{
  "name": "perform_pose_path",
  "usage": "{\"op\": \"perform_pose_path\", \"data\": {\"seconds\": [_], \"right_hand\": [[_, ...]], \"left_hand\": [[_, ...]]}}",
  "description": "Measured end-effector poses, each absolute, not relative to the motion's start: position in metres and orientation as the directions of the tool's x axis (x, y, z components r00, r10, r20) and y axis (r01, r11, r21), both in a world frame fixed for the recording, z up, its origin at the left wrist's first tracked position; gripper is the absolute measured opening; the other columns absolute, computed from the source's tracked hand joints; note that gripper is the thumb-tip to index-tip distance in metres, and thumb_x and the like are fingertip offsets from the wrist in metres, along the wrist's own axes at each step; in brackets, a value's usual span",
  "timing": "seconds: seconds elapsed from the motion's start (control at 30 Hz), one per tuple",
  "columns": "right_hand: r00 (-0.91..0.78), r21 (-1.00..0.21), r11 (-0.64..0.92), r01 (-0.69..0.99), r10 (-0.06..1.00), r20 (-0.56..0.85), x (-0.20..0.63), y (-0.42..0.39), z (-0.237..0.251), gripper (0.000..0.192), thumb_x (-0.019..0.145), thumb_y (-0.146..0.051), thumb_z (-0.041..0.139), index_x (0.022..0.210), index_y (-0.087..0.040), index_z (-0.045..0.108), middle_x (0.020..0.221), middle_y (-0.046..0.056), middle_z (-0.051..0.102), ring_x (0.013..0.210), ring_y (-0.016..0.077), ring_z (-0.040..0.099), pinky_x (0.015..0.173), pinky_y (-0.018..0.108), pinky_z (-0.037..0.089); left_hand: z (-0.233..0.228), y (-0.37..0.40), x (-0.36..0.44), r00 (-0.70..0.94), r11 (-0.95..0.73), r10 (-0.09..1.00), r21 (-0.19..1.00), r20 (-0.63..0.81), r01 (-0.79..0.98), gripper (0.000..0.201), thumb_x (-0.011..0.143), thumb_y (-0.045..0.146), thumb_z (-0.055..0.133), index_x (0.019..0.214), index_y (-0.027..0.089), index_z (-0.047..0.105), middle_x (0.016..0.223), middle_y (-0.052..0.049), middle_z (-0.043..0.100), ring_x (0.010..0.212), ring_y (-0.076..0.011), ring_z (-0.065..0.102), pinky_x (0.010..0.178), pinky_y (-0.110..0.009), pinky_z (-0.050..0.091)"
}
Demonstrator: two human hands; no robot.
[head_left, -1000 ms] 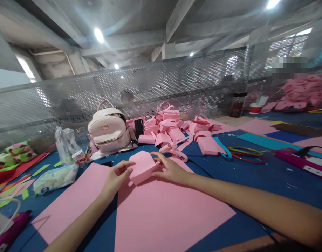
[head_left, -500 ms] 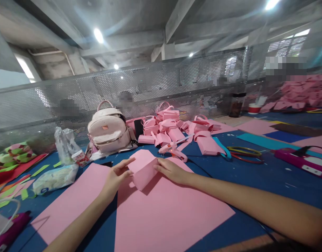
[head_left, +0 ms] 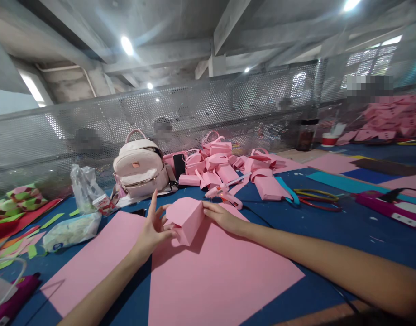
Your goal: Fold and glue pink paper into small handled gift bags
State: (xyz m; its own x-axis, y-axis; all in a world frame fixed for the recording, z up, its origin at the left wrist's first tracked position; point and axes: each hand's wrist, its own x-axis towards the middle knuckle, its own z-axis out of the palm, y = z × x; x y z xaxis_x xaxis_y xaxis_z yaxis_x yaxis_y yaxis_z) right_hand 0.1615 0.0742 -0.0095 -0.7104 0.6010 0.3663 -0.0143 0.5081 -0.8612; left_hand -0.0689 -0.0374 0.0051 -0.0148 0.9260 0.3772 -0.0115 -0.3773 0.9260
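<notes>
A pink foam box (head_left: 186,218), half-folded, stood on a large pink sheet (head_left: 214,276) spread over the blue table (head_left: 350,226), the landmark here. Behind the box on that table sat a pale backpack (head_left: 141,168), a heap of finished pink bags (head_left: 224,167) and a glue gun (head_left: 224,194). The left hand (head_left: 154,228) steadied the box's near side, thumb on it, forefinger raised and fingers loose. The right hand (head_left: 221,216) pressed its fingertips flat against the far side, not clenched. Uneven pressure could likely crumple the soft wall or spring the fold open.
</notes>
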Motion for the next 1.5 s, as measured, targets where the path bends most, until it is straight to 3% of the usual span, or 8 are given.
{"op": "perform_pose_path", "data": {"seconds": [0.17,0.27,0.4,0.63,0.83,1.07,1.27,1.5], "right_hand": [[-0.732,-0.900,0.428,-0.083,0.586,0.347,0.160,0.073,-0.010,0.045,0.099,-0.047,0.046,0.130,-0.020,0.064,0.130,0.013,0.066,0.120,0.0281,0.062,0.101,0.047,0.053],[-0.741,-0.894,0.440,-0.089,0.570,0.355,0.160,0.071,-0.006,0.046,0.098,-0.051,0.050,0.128,-0.020,0.066,0.132,0.013,0.066,0.125,0.0287,0.059,0.107,0.049,0.047],[-0.756,-0.858,0.509,-0.074,0.532,0.381,0.161,0.068,0.002,0.039,0.097,-0.047,0.056,0.120,-0.020,0.073,0.129,0.011,0.068,0.127,0.0293,0.057,0.115,0.050,0.038],[-0.744,-0.782,0.623,-0.019,0.514,0.427,0.161,0.061,0.008,0.027,0.095,-0.031,0.060,0.116,-0.022,0.075,0.129,0.010,0.067,0.120,0.0277,0.062,0.106,0.043,0.046],[-0.719,-0.709,0.703,0.055,0.521,0.461,0.162,0.057,0.003,0.047,0.095,-0.034,0.064,0.141,-0.025,0.057,0.141,0.010,0.060,0.130,0.0293,0.055,0.110,0.045,0.043],[-0.740,-0.627,0.778,0.048,0.449,0.501,0.164,0.052,0.008,0.038,0.099,-0.040,0.059,0.135,-0.028,0.062,0.149,0.007,0.053,0.138,0.0264,0.047,0.118,0.044,0.035],[-0.759,-0.611,0.790,0.046,0.425,0.493,0.167,0.046,0.013,0.039,0.104,-0.046,0.048,0.135,-0.029,0.063,0.151,0.008,0.052,0.138,0.0263,0.046,0.115,0.046,0.038],[-0.829,-0.657,0.752,-0.051,0.335,0.448,0.167,0.045,0.016,0.080,0.088,-0.067,0.062,0.154,-0.028,0.040,0.162,0.012,0.035,0.147,0.0302,0.034,0.119,0.049,0.031]], "left_hand": [[-0.007,-0.033,-0.072,0.024,-0.408,0.913,0.912,0.407,0.043,0.143,0.056,0.059,0.091,0.158,0.042,-0.007,0.137,-0.011,0.049,0.124,-0.0295,0.057,0.095,-0.036,0.053],[-0.007,-0.036,-0.071,0.073,-0.416,0.909,0.904,0.411,0.095,0.145,0.052,0.056,0.094,0.160,0.037,-0.001,0.152,-0.016,0.041,0.139,-0.0355,0.045,0.109,-0.044,0.043],[0.000,-0.045,-0.068,0.190,-0.402,0.911,0.892,0.366,0.208,0.144,0.056,0.053,0.093,0.161,0.034,-0.004,0.159,-0.016,0.037,0.148,-0.0343,0.034,0.121,-0.047,0.028],[0.001,-0.051,-0.066,0.195,-0.339,0.938,0.877,0.288,0.340,0.151,0.055,0.043,0.096,0.159,0.032,-0.013,0.158,-0.015,0.039,0.148,-0.0327,0.036,0.123,-0.047,0.026],[-0.007,-0.048,-0.068,0.139,-0.337,0.942,0.861,0.307,0.380,0.146,0.053,0.045,0.096,0.161,0.032,-0.002,0.162,-0.016,0.028,0.149,-0.0370,0.030,0.123,-0.052,0.024],[-0.012,-0.044,-0.066,0.079,-0.333,0.942,0.889,0.325,0.316,0.142,0.057,0.057,0.091,0.160,0.031,-0.002,0.151,-0.015,0.043,0.142,-0.0352,0.041,0.120,-0.050,0.027],[-0.014,-0.041,-0.071,0.154,-0.351,0.936,0.865,0.316,0.358,0.117,0.064,0.055,0.089,0.158,0.033,0.023,0.160,-0.013,0.034,0.149,-0.0361,0.029,0.122,-0.051,0.024],[-0.011,-0.040,-0.068,0.145,-0.392,0.920,0.834,0.365,0.389,0.096,0.069,0.031,0.088,0.152,0.035,0.039,0.152,-0.010,0.044,0.144,-0.0330,0.038,0.119,-0.049,0.032]]}}
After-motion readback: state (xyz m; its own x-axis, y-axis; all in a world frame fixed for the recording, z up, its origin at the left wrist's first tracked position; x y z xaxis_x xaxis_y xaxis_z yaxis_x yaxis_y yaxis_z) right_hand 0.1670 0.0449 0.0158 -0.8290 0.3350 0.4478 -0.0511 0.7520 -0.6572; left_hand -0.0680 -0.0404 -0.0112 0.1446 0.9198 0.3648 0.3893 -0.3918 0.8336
